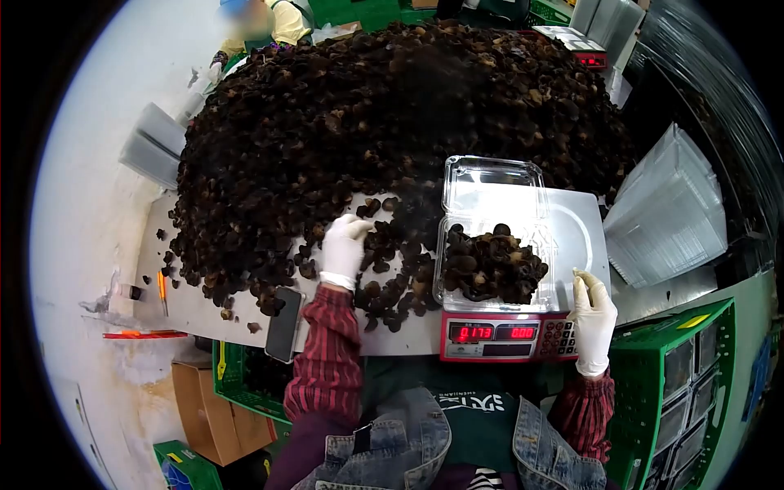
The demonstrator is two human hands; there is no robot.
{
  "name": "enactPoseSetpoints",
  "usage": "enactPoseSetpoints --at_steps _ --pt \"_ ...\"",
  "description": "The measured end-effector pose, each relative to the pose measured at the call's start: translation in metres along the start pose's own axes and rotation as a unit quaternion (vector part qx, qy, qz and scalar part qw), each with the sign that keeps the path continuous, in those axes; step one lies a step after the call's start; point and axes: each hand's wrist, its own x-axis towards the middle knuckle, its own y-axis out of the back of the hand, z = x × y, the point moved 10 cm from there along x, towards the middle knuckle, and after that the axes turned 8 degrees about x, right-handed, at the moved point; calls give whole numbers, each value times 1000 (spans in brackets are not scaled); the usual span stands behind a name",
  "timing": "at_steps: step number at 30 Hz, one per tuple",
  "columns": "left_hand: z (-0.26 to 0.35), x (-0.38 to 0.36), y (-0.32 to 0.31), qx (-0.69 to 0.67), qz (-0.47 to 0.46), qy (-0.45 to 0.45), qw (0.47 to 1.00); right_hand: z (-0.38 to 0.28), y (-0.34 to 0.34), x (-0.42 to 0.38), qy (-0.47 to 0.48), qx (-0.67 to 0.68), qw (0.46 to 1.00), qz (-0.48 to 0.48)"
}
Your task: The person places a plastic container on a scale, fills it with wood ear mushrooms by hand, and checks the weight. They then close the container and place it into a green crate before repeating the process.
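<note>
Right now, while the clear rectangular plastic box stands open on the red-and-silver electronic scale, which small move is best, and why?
Perhaps lift one of the small, ruffled dark-brown pieces with the white-gloved left hand: its fingers are beside them, while the box on the scale has its lid folded back and some bare floor.

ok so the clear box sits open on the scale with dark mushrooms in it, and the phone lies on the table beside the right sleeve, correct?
Not quite: the phone lies on the table beside the left sleeve, as the head view shows. The clear box does sit open on the scale with dark mushrooms in it.
</note>
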Motion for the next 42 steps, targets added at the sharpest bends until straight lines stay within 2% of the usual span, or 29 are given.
enactPoseSetpoints --at_steps 1,2,4,7,10,13,15,16,19,21,22,24,25,26,27,28,29,30,31,33,34,35,37,38,41,42 --pt "-30 -2 -9 13 -31 36 999 0 -1 0 0 2 1000 0" --pt "-46 -1 -14 14 -31 35 999 0 -3 -1 2 5 1000 -3" --pt "-72 -4 -31 79 -115 102 985 0 -5 -2 4 8 1000 -6" --pt "-72 -6 -48 89 -149 109 979 5 -11 -2 12 -16 999 -33" --pt "-67 -1 -57 106 -162 95 977 5 -11 -3 32 -40 998 -30" --pt "-74 3 -66 130 -177 92 971 3 -11 -4 11 -14 999 -31" --pt "-77 9 -53 71 -113 77 988 3 -5 -3 36 -48 998 -14" --pt "-66 13 -32 4 -66 50 997 2 -4 -1 38 -46 998 -13" --pt "-57 2 35 -45 35 17 998 0 8 -1 -3 -22 1000 0" --pt "-57 -21 97 -58 77 60 994 4 16 1 -32 -4 999 18" --pt "-61 -39 135 -13 121 78 989 5 21 2 -38 6 999 29" --pt "-98 -92 211 126 210 105 964 16 32 7 -33 4 998 53" --pt "-148 -135 245 83 234 270 930 20 36 8 -38 4 997 61" --pt "-226 -189 279 196 237 265 914 15 37 9 -39 29 996 74" --pt "-288 -226 289 385 -31 304 871 19 38 11 -43 27 996 73" --pt "-302 -274 298 347 -180 514 764 23 40 12 -47 16 996 71" --pt "-327 -316 309 437 -243 480 721 26 41 13 -52 6 996 72" --pt "-344 -346 327 421 -224 430 766 23 41 14 -51 5 995 81" --pt "-286 -330 337 448 -176 527 701 21 40 14 -37 14 996 82" --pt "-257 -309 316 457 -135 510 716 18 38 14 -33 30 995 84" --pt "-245 -291 292 370 -51 432 820 14 35 14 -16 25 997 76" --pt "-228 -274 271 270 36 342 899 11 33 14 -2 22 997 76" --pt "-152 -206 218 261 86 184 944 6 30 11 0 7 998 67" --pt "-121 -176 190 223 72 154 960 0 31 9 31 -17 997 69" --pt "-57 -127 117 73 12 88 993 12 41 3 -28 13 996 85" --pt "-47 -115 93 115 -57 113 985 14 44 0 -26 23 995 91"
